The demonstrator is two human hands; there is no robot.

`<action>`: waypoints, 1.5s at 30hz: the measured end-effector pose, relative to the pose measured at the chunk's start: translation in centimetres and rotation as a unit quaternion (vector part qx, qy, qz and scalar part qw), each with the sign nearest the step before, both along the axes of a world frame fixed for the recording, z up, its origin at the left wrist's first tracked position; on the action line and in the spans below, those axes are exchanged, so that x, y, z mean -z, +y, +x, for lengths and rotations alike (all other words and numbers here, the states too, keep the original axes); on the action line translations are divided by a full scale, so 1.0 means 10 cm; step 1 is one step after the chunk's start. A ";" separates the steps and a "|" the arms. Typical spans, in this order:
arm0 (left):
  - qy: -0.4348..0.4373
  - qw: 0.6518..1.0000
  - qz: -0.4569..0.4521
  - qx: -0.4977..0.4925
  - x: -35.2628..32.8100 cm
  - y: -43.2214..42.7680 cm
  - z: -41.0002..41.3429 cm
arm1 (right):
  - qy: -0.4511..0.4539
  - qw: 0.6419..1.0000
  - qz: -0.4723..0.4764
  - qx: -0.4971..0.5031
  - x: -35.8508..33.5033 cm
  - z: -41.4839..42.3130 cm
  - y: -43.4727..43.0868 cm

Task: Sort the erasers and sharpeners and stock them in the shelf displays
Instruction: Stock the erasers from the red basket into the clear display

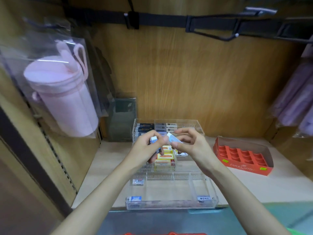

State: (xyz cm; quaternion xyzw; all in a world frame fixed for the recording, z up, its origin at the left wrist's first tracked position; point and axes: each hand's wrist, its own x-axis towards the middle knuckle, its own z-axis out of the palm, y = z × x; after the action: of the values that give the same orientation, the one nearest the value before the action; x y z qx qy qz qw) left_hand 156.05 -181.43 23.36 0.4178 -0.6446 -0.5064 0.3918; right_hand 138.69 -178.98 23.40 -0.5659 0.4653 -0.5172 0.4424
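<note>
Grips a white-and-blue eraser [153,139] in the left hand [144,150], fingers curled round it. Pinches a pale blue eraser [174,139] in the right hand [192,144]. Holds both just above the clear tray [169,203] on the shelf [245,187], over its yellow boxes [165,156]. Has the red tray [243,167] at the right, apart from the clear one.

We are looking into a stationery shop's shelf bay: on the wooden shelf [254,187] stand clear acrylic display trays [169,205] split by dividers, with boxed erasers [145,126] ranked in rows and a MONO label [204,198] at the front. Beside them we see a red Faber-Castell display carton [243,167]. A pink case [62,99] sealed in clear retail wrap hangs at the left, and a black hook rail [160,18] runs above.
</note>
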 end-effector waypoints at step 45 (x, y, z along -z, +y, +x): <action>0.088 0.974 0.198 -0.071 1.11 0.60 -0.24 | 0.475 0.866 0.056 0.148 1.14 -0.81 0.37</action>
State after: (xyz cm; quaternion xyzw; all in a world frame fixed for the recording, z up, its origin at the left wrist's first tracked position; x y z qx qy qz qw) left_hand 153.62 -175.45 12.31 0.4853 -0.4638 -0.6295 0.3912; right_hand 130.58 -175.26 11.98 -0.6421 0.7255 -0.2182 0.1175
